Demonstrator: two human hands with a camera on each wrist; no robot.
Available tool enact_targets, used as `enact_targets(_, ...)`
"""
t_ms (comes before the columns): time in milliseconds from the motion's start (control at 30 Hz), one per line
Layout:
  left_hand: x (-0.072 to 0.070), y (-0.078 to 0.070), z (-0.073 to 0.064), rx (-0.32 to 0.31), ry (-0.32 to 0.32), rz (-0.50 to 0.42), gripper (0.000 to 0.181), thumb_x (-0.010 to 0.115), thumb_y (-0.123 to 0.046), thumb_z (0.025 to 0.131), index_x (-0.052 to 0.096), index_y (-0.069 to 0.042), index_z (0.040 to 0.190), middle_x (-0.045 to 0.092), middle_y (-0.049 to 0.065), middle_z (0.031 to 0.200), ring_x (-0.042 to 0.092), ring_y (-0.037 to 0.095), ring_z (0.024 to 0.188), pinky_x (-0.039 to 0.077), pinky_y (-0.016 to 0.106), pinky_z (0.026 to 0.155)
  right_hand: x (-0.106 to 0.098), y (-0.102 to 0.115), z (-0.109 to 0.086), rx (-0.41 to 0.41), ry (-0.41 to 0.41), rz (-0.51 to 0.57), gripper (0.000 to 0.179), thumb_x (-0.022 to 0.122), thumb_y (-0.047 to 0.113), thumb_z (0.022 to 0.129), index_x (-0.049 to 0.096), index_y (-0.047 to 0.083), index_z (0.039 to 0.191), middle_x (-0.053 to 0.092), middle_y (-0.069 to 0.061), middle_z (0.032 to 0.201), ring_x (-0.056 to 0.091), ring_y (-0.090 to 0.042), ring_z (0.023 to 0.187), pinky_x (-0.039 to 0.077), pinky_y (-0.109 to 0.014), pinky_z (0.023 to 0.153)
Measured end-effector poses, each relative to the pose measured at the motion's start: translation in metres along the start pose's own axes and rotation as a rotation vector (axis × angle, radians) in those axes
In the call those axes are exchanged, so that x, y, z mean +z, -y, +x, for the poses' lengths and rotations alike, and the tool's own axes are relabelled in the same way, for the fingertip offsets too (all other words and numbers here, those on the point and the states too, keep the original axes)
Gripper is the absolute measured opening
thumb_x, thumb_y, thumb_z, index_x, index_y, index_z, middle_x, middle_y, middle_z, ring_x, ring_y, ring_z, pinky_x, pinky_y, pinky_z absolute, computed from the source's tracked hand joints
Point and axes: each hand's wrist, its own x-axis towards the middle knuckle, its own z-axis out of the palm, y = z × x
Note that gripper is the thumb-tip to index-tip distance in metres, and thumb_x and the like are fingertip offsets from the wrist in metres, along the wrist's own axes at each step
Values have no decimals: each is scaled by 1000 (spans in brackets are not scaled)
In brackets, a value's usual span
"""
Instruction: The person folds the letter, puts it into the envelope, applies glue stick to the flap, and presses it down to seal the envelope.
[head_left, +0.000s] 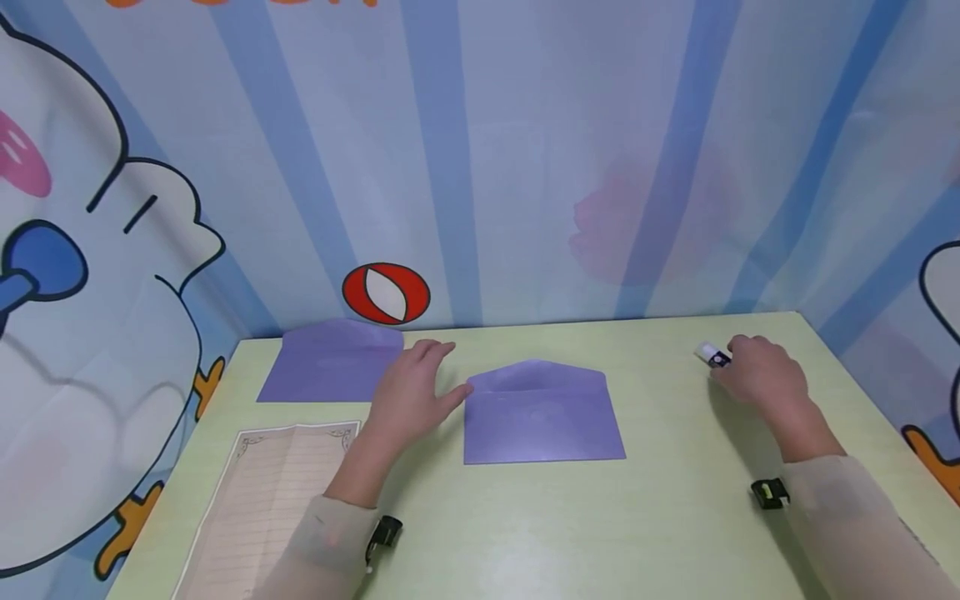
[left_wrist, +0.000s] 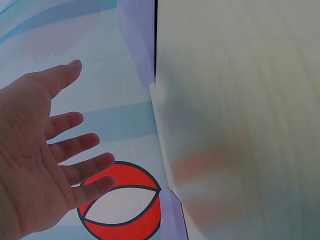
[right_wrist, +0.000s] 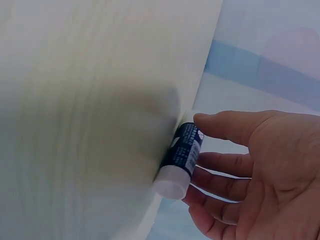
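Note:
At the right of the table, my right hand (head_left: 763,373) holds a glue stick (right_wrist: 180,160) with a dark blue label and white ends. The thumb lies against one end of the stick and the curled fingers reach round its side, close to the tabletop. My left hand (head_left: 412,387) hangs over the table with its fingers spread and relaxed, holding nothing, as the left wrist view also shows. It is between two purple envelopes. The nearer envelope (head_left: 542,425) lies in the middle with its flap up, and the left thumb overlaps its corner in the head view.
Behind the left hand, the other purple envelope (head_left: 322,371) lies at the back left, flap against the wall. A lined sheet of letter paper (head_left: 262,483) with an ornate border is partly under the left forearm. A blue striped cartoon backdrop (head_left: 525,167) rises at the table's (head_left: 675,533) back edge.

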Motion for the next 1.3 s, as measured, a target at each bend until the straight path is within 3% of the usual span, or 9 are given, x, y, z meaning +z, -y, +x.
enact_targets(133, 3, 0, 0, -21, 16, 1, 65, 79, -43, 96, 60, -8, 148, 61, 12, 142, 62, 34, 126, 52, 52, 105, 3, -5, 2, 22, 38, 3, 32, 61, 21, 103, 58, -10, 107, 60, -19, 86, 54, -32, 71, 45, -44, 60)
enact_targets(333, 6, -1, -1, -15, 9, 4, 65, 80, -42, 96, 61, -8, 148, 62, 13, 141, 62, 34, 126, 52, 52, 105, 6, -11, 4, 34, 82, -5, 25, 58, 19, 105, 59, -5, 98, 59, -15, 80, 54, -30, 69, 45, -44, 61)
enact_targets(467, 7, -2, 0, -15, 6, 6, 65, 80, -42, 96, 61, -8, 148, 61, 12, 142, 61, 34, 127, 51, 52, 106, 7, -11, 4, 27, 53, -27, 25, 60, 20, 105, 59, -3, 94, 58, -13, 77, 53, -30, 68, 43, -48, 67)
enact_targets(600, 5, -3, 0, -17, 6, -1, 65, 79, -42, 96, 60, -8, 149, 61, 12, 142, 61, 34, 127, 50, 52, 107, 5, -6, 2, -3, 3, -7, 26, 62, 22, 105, 60, 0, 92, 56, -10, 73, 51, -27, 65, 40, -44, 63)
enact_targets(700, 3, -5, 0, -14, -2, -11, 66, 80, -42, 96, 60, -8, 149, 60, 12, 143, 61, 35, 127, 49, 52, 108, -1, 5, 0, -43, -11, 77, 28, 62, 23, 106, 63, -4, 102, 59, -11, 78, 53, -26, 68, 40, -40, 61)
enact_targets(900, 0, -10, 3, 14, -32, -16, 66, 80, -42, 96, 60, -9, 149, 60, 11, 144, 59, 34, 129, 49, 53, 109, -11, 41, -6, -111, -14, 296, 47, 63, 30, 108, 61, -10, 132, 68, -23, 114, 64, -30, 89, 51, -39, 67)
enact_targets(1133, -4, -29, 4, 53, -56, -48, 66, 82, -40, 94, 61, -10, 148, 61, 10, 144, 61, 34, 129, 51, 53, 105, -5, 90, -16, -163, 0, 536, 53, 66, 35, 107, 59, -7, 139, 68, -23, 125, 65, -34, 111, 55, -42, 85)
enact_targets(1300, -4, -49, 4, 38, -15, -136, 69, 81, -43, 94, 58, -12, 151, 59, 7, 148, 57, 32, 135, 48, 53, 110, 10, 123, -23, -202, 17, 679, 41, 72, 28, 103, 65, -4, 128, 73, -16, 116, 67, -28, 106, 54, -42, 90)
